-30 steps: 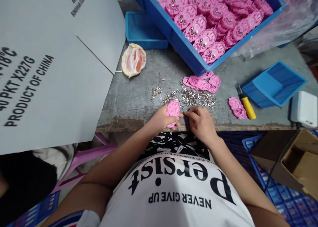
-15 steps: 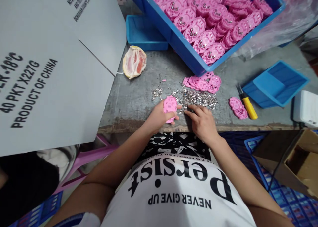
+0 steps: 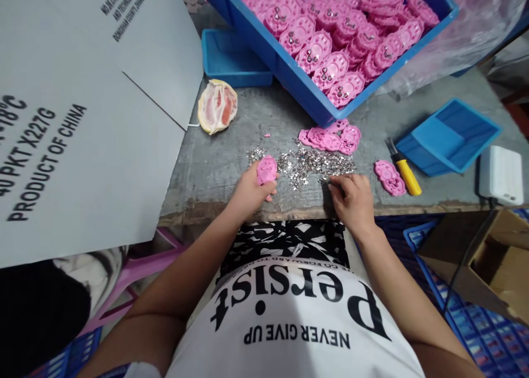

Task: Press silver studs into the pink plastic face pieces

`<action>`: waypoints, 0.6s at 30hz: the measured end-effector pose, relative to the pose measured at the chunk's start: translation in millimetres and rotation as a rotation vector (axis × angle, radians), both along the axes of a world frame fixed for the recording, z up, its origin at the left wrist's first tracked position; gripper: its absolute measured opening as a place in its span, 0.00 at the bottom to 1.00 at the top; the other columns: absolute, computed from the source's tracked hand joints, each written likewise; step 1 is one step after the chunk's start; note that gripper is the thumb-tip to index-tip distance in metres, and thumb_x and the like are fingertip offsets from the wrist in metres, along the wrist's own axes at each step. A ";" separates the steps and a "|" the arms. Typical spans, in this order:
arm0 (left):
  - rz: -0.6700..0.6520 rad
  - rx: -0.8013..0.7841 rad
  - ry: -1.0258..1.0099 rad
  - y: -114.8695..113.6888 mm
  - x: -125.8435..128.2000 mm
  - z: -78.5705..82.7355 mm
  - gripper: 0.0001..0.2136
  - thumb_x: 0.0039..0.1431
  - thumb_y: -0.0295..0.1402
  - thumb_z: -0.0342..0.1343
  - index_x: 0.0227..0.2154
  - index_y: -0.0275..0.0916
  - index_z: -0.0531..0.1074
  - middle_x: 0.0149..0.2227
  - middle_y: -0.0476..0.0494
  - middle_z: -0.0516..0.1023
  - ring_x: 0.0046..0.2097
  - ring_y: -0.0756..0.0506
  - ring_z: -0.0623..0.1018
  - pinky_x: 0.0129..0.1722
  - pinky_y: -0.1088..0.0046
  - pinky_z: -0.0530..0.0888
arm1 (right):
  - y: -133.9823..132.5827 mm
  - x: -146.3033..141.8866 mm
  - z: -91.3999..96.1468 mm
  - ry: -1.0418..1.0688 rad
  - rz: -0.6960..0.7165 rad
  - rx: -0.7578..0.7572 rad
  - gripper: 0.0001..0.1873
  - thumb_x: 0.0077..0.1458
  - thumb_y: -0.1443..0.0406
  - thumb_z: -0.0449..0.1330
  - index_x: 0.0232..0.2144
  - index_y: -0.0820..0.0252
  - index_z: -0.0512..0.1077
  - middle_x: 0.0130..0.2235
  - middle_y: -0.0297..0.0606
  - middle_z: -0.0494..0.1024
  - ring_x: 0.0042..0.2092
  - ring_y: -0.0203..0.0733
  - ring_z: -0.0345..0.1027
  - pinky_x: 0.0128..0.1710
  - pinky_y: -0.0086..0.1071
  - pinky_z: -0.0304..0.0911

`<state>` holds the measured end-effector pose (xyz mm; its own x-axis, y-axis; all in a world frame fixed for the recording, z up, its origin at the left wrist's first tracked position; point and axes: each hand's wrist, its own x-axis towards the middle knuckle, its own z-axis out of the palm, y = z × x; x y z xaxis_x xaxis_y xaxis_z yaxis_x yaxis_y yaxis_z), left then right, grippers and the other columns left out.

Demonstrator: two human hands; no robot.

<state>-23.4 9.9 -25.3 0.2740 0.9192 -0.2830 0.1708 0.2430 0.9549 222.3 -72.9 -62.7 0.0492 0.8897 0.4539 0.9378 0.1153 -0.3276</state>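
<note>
My left hand (image 3: 250,192) is closed around a pink plastic part (image 3: 266,169), held just over the table near its front edge. To the right, my right hand (image 3: 352,200) has its fingers curled together at the near side of a spread of small shiny metal pieces (image 3: 322,161); whether a piece is between the fingertips is too small to tell. Behind the metal pieces lies a small heap of pink plastic parts (image 3: 330,136). Right of my right hand, another pink part (image 3: 389,178) rests beside a screwdriver (image 3: 407,174) with a yellow handle.
A large blue bin (image 3: 330,112) full of pink parts stands at the back. Around it are a shallow blue tray (image 3: 237,79), a cut citrus fruit (image 3: 217,107), a blue container (image 3: 450,138) and a white box-shaped device (image 3: 501,174). A big carton (image 3: 103,146) blocks the left.
My right hand has moved right and its fingers have drawn together. My left hand has shifted slightly left, turning the pink part. The whole view has shifted a little.
</note>
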 end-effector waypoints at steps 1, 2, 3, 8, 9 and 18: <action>-0.018 -0.010 -0.027 -1.2 4.4 1.7 0.19 0.49 0.26 0.59 0.46 0.34 0.69 0.49 0.36 0.80 0.29 0.51 0.77 0.23 0.77 0.74 | 1.6 0.5 0.2 0.011 -0.010 -0.002 0.08 0.62 0.66 0.58 0.42 0.58 0.77 0.38 0.45 0.78 0.41 0.51 0.67 0.40 0.44 0.65; -0.046 -0.029 -0.064 -2.4 9.7 3.5 0.19 0.48 0.26 0.59 0.46 0.34 0.69 0.50 0.35 0.80 0.29 0.51 0.77 0.23 0.76 0.74 | 3.3 0.8 0.2 0.025 -0.022 -0.005 0.08 0.62 0.67 0.58 0.41 0.58 0.77 0.37 0.44 0.78 0.41 0.51 0.67 0.40 0.44 0.65; -0.082 -0.053 -0.107 -3.5 15.7 5.0 0.19 0.48 0.26 0.59 0.46 0.34 0.69 0.51 0.34 0.80 0.29 0.51 0.77 0.23 0.76 0.74 | 5.0 0.9 -0.2 0.041 -0.037 -0.008 0.08 0.62 0.67 0.58 0.40 0.57 0.77 0.37 0.43 0.78 0.41 0.51 0.67 0.41 0.44 0.64; -0.256 -0.212 -0.295 -2.7 39.8 2.6 0.23 0.46 0.26 0.61 0.48 0.34 0.67 0.56 0.30 0.77 0.29 0.49 0.79 0.20 0.75 0.73 | 9.7 -0.5 -4.2 0.102 -0.080 -0.032 0.09 0.62 0.66 0.56 0.40 0.56 0.76 0.37 0.43 0.78 0.41 0.51 0.67 0.42 0.45 0.63; -0.253 -0.231 -0.305 -1.3 41.2 0.4 0.23 0.46 0.26 0.61 0.48 0.34 0.67 0.56 0.29 0.77 0.29 0.48 0.80 0.20 0.75 0.74 | 9.4 -0.4 -5.1 0.115 -0.085 -0.027 0.09 0.62 0.66 0.56 0.40 0.56 0.76 0.38 0.43 0.78 0.41 0.51 0.68 0.42 0.45 0.63; -0.024 -0.180 -0.191 8.8 2.9 -1.7 0.24 0.44 0.28 0.65 0.47 0.34 0.68 0.53 0.28 0.79 0.32 0.46 0.82 0.23 0.74 0.76 | 6.9 1.9 -8.1 0.214 -0.121 -0.040 0.06 0.59 0.66 0.58 0.35 0.54 0.75 0.35 0.40 0.78 0.40 0.50 0.68 0.41 0.44 0.64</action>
<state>-20.5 18.7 -27.0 0.3590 0.8514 -0.3824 -0.0011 0.4101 0.9120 224.3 -65.9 -70.8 0.2476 0.8884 0.3866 0.8529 -0.0105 -0.5220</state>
